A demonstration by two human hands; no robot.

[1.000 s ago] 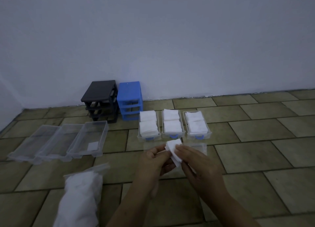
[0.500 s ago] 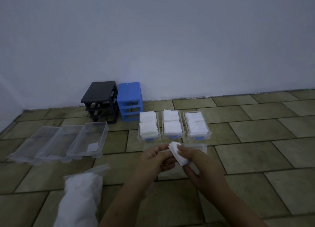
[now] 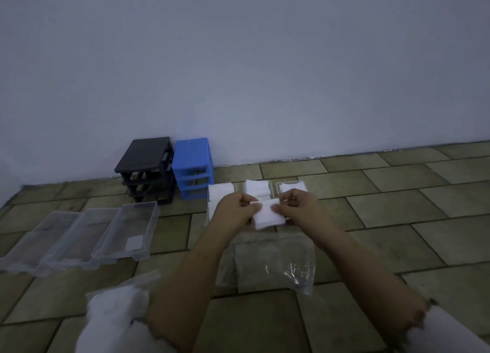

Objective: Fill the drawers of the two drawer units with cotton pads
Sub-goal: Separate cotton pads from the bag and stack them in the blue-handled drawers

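Brown floor tiles and a pale wall are around me, and both my hands, the left hand [image 3: 234, 210] and the right hand [image 3: 297, 206], now pinch one small stack of cotton pads [image 3: 267, 216] by its two ends. A second ago the stack was lower and crumpled between my fingers; now it is raised and squared, just in front of the three filled drawers [image 3: 256, 189]. I judge it is ready for the empty drawers [image 3: 127, 233] far to the left of my fingers.
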